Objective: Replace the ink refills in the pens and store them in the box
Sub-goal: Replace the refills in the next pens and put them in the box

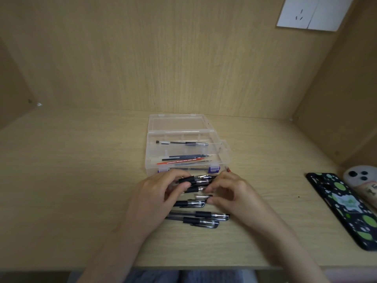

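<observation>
A clear plastic box (223, 149) lies open at the middle of the desk. One pen (181, 142) rests in its rear compartment. Several loose refills (184, 159), dark and red, lie in the front compartment. Several black-grip pens (201, 217) lie in a row on the desk in front of the box. My left hand (155, 198) curls over the left ends of the upper pens, gripping one pen's barrel. My right hand (232, 193) pinches the metal tip end (202, 196) of that pen. Which pen both hands share is partly hidden by my fingers.
A phone in a black case with green spots (344, 207) lies at the right of the desk, beside a grey object (361, 175) in the corner. Wooden walls enclose the desk at back and sides. A white wall socket (312, 14) is at the upper right.
</observation>
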Demonstrator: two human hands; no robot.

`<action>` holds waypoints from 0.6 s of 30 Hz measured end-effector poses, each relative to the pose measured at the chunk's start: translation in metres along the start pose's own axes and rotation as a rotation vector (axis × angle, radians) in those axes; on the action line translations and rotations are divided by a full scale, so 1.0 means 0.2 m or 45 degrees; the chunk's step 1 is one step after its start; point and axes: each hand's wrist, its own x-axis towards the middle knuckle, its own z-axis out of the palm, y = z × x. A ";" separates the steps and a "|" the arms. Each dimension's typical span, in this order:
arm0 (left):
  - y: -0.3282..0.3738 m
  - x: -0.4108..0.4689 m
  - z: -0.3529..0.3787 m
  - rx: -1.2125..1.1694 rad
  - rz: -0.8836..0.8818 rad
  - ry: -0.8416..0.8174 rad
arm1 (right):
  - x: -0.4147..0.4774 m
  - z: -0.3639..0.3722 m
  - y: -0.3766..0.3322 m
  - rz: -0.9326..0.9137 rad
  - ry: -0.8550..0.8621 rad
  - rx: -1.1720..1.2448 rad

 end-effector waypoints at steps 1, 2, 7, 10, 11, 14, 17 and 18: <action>0.00 0.00 0.00 -0.003 -0.001 -0.005 | 0.00 0.00 0.00 -0.006 -0.006 -0.022; 0.00 0.00 0.00 -0.009 -0.005 -0.010 | 0.00 0.01 0.00 -0.010 -0.012 -0.040; 0.00 0.00 -0.01 -0.022 -0.013 -0.002 | -0.02 -0.03 -0.02 0.068 0.082 0.122; 0.00 0.00 0.00 -0.049 -0.011 0.007 | -0.03 -0.09 -0.02 0.105 0.187 0.370; 0.00 0.00 0.00 -0.049 -0.004 0.009 | -0.02 -0.11 -0.02 0.093 0.222 0.420; -0.01 0.00 0.00 -0.071 -0.011 -0.006 | -0.02 -0.14 -0.03 0.048 0.264 0.515; -0.01 0.00 0.00 -0.066 -0.014 -0.009 | -0.02 -0.15 -0.06 0.008 0.267 0.519; -0.01 0.00 0.00 -0.067 -0.013 -0.012 | -0.01 -0.15 -0.07 -0.003 0.261 0.513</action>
